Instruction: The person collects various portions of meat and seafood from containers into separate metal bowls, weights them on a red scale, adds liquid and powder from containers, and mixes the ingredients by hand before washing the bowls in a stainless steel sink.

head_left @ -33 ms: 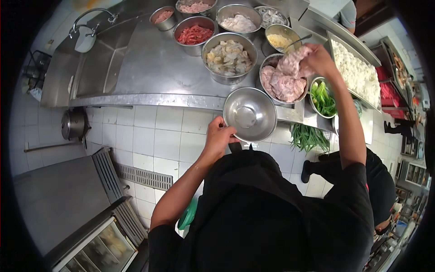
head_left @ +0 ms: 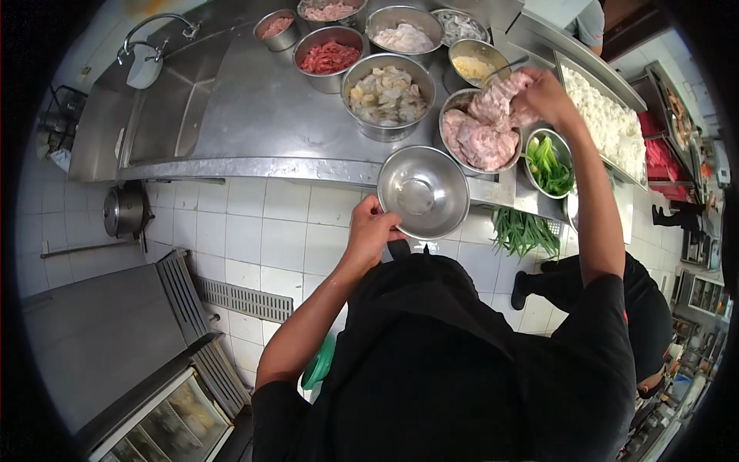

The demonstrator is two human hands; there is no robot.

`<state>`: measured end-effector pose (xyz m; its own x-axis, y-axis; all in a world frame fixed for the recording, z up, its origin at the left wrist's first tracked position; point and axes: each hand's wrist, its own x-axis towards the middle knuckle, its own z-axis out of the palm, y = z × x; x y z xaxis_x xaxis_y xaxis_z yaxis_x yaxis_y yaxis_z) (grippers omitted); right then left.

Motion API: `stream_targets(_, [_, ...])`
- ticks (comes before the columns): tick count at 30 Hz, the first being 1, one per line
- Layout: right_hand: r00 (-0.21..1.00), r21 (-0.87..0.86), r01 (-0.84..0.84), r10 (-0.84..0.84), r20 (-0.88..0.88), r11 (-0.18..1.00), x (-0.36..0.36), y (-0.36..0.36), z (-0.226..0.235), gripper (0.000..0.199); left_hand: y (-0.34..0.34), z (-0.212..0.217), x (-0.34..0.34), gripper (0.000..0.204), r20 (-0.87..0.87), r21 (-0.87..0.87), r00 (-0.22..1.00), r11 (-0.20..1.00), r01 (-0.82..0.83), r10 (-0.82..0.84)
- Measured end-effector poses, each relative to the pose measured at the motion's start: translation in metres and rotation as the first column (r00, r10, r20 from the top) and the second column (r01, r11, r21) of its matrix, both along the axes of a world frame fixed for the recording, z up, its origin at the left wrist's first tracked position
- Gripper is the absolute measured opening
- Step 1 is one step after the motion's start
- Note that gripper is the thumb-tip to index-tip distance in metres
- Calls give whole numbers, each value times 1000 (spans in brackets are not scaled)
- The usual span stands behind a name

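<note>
My left hand grips the rim of an empty steel bowl, held in front of the counter's edge with its inside facing up. To the right, my right hand is closed around a piece of raw pale pink meat. That piece is pulled up above a steel bowl full of similar meat and still touches the heap at its lower end. Part of the piece is hidden by my fingers. Beside my right forearm stands a bowl of chopped green vegetable.
On the steel counter stand bowls of peeled shrimp, red sliced meat and a yellow mince with a spoon. A tray of white pieces lies right. A sink is left; a person in black is close on my right.
</note>
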<state>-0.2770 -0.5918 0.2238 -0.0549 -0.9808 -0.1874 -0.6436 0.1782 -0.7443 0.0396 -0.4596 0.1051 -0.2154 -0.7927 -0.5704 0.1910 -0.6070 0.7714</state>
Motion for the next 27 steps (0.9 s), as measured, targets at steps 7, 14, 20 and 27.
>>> stream_targets(7, [989,-93,-62,48,-141,994,6,4,22,31,8,-7,-4,16,-13,13,999,999,-50,50])
stream_targets(14, [984,-161,-87,59,-171,983,5,4,68,44,14,-9,-11,20,-15,-27,996,996,-91,90])
stream_targets(20, [898,-134,-153,81,-432,979,12,-8,73,32,17,-11,-13,21,-14,-53,993,992,-114,114])
stream_targets(27, [672,107,-283,277,-687,953,50,3,-67,64,18,-12,-18,21,-4,-78,997,994,-81,81])
